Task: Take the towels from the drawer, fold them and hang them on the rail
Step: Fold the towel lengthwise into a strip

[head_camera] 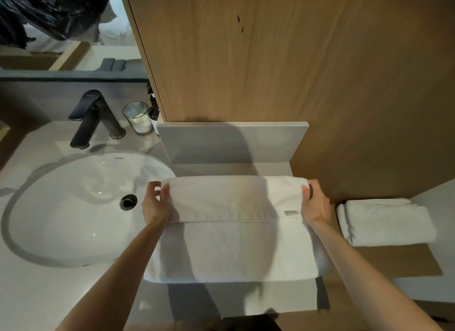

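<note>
Head view: my left hand (154, 202) and right hand (316, 201) pinch the far corners of the towel (234, 244) on the counter (37, 293); align edges squarely before creasing.

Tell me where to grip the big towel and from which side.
Probably at its two short ends, one hand from each side, where the left hand and right hand pinch it: the towel lies wide and limp, so end grips keep the fold flat.
</note>
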`<state>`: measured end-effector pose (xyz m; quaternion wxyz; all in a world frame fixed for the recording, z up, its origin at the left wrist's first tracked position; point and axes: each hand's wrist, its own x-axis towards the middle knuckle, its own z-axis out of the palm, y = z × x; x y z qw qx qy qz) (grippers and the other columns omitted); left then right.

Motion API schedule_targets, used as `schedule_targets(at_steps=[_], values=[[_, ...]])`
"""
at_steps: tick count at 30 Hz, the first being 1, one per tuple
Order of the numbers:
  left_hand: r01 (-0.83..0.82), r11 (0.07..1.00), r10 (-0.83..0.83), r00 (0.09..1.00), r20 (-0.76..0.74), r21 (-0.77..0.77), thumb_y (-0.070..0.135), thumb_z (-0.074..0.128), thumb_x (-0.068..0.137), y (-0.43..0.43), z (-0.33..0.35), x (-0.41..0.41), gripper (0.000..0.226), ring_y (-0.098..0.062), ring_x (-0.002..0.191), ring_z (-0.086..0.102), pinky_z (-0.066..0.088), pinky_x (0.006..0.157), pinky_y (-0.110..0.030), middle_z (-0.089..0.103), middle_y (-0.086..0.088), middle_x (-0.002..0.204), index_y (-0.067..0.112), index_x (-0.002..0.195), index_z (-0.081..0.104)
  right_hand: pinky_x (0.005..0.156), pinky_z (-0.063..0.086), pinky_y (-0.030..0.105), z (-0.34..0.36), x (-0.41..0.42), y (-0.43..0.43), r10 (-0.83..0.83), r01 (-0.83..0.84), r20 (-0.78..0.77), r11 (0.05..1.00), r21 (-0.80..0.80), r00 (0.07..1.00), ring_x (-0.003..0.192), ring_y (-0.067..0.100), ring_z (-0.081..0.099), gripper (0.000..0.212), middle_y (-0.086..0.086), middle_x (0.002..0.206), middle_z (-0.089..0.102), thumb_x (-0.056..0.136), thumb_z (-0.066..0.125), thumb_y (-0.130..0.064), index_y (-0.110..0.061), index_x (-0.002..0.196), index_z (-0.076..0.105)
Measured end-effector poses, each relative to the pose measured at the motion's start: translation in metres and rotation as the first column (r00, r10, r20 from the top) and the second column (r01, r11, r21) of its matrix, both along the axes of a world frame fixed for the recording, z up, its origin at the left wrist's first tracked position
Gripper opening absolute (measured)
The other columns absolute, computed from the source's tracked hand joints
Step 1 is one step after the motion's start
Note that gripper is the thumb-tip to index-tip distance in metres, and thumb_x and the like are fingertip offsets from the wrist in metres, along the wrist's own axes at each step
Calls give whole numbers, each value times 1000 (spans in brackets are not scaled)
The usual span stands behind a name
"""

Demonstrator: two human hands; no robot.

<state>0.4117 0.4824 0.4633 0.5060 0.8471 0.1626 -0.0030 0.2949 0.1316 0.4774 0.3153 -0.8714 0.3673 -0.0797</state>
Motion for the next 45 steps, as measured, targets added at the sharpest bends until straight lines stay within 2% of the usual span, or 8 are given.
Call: schedule_targets(at_steps=[8, 12, 16, 19, 23, 35, 41, 45], values=[[14, 983, -13, 1000, -3, 181, 32, 48, 98, -5, 5, 3, 27, -32, 103, 54, 40, 79, -38, 54, -12, 116, 15, 119, 49, 69, 39, 38, 0, 0, 3, -45, 40, -40, 991, -129, 998, 98, 38, 57, 31, 16, 118, 58, 101, 44, -25, -16, 130, 42], [99, 846, -290, 910, 295, 524, 15, 50, 95, -27, 14, -7, 37, -38, 117, 47, 40, 93, -47, 49, -18, 132, 5, 131, 51, 98, 43, 44, 6, 10, 26, 220, -177, 51, 883, -435, 974, 119, 31, 47, 41, 13, 132, 52, 91, 52, -6, -10, 131, 50], [536, 582, -705, 708, 49, 612, 37, 5, 96, -84, 9, -35, 63, -25, 146, 19, 6, 119, -45, 25, -5, 157, 14, 150, 29, 112, 33, 53, -6, 28, 95, 541, -509, 3, 793, -335, 841, 135, 30, 42, 44, 10, 145, 48, 96, 42, -17, -8, 138, 49], [577, 449, -706, 697, -126, 682, 46, -12, 89, -103, -1, -45, 70, -16, 147, -11, -13, 118, -42, -3, 6, 161, 24, 153, 6, 109, 33, 58, -19, 31, 120, 563, -579, -149, 756, -306, 813, 140, 29, 37, 48, 4, 150, 43, 97, 32, -29, -20, 141, 49], [567, 374, -689, 699, -189, 734, 58, -4, 90, -82, -3, -36, 63, -14, 146, -16, -11, 117, -51, -9, 11, 159, 42, 151, 4, 115, -4, 60, -21, 23, 92, 534, -611, -296, 694, -381, 792, 149, 22, 6, 49, -6, 162, 11, 100, 20, -54, -46, 148, 26], [559, 575, -518, 814, -263, 597, 65, 22, 94, -34, 8, -28, 58, -41, 145, -12, 2, 118, -55, -17, -10, 160, 52, 147, 3, 119, -2, 54, -4, -2, 16, 428, -511, -425, 854, -99, 798, 144, 41, -20, 58, -12, 159, -24, 87, 12, -75, -63, 142, -6], [612, 418, -644, 721, -257, 671, 80, 13, 81, -21, 14, -5, 87, -28, 148, -6, -1, 114, -59, -1, -1, 162, 31, 153, 3, 119, -3, 52, 26, 16, 10, 524, -636, -465, 763, -117, 714, 148, 37, -9, 68, 12, 162, 7, 95, 41, -58, -44, 152, 6], [691, 329, -730, 618, -290, 644, 67, 45, 86, -22, 29, 19, 91, -25, 145, 18, -4, 114, -58, 24, -3, 154, 26, 154, -1, 118, 6, 51, 50, 48, 12, 565, -675, -481, 733, -79, 670, 141, 38, 24, 88, 12, 148, 38, 81, 73, -45, -35, 151, 20]])
